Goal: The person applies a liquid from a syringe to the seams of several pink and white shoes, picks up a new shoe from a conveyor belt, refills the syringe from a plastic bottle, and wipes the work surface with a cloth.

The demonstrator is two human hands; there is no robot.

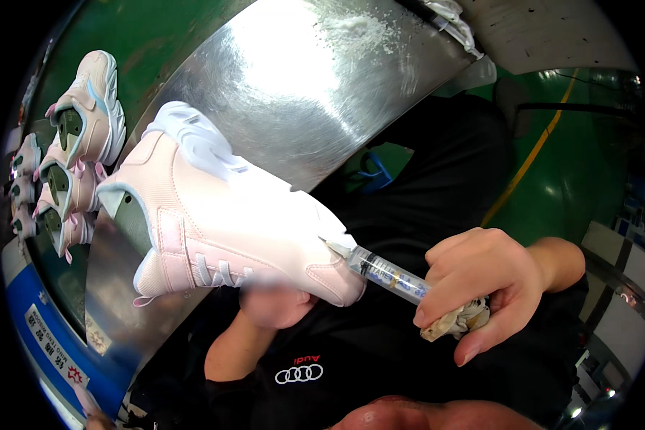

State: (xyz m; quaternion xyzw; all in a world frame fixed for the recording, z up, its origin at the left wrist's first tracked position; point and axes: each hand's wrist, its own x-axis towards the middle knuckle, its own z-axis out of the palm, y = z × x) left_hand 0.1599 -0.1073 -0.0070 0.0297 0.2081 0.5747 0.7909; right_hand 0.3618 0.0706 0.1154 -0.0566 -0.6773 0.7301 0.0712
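A pale pink sneaker (215, 201) with a thick white sole lies tilted across the middle, its toe toward my right hand. My left hand (276, 304), partly blurred, is closed on its lace side near the toe. My right hand (487, 287) grips a clear plastic syringe (390, 276), fingers curled around its rear end, where a crumpled, stained wrapping (459, 321) bunches up. The syringe's thin tip meets the shoe near the toe, at the line between upper and sole. Whether any liquid comes out is too small to tell.
A shiny metal tabletop (294, 100) extends beyond the shoe, with white crumbs (358, 32) scattered at its far end. A wrapped tool (451, 25) rests near its far right corner. Similar sneakers (86, 122) stand in rows at left, above a blue panel (86, 344).
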